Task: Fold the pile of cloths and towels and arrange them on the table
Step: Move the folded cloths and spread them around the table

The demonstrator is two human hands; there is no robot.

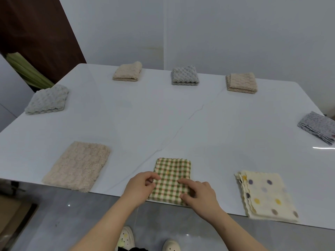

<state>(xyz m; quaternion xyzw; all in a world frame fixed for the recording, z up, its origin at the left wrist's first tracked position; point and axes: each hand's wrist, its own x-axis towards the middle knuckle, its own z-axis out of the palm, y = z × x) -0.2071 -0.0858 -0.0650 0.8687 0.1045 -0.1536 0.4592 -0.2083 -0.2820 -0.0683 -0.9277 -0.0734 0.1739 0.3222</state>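
With my left hand (143,185) and right hand (199,194) I'm pinching the checked cloth (172,174) by its sides, aiming to square its edges.

I saw the green checked cloth (173,171) folded flat at the near edge, a big tan towel (78,165) left of it, a cream spotted cloth (266,194) right of it, a pale grey towel (47,99) far left, a flowery grey cloth (317,126) far right, and three folded towels (184,76) along the back.
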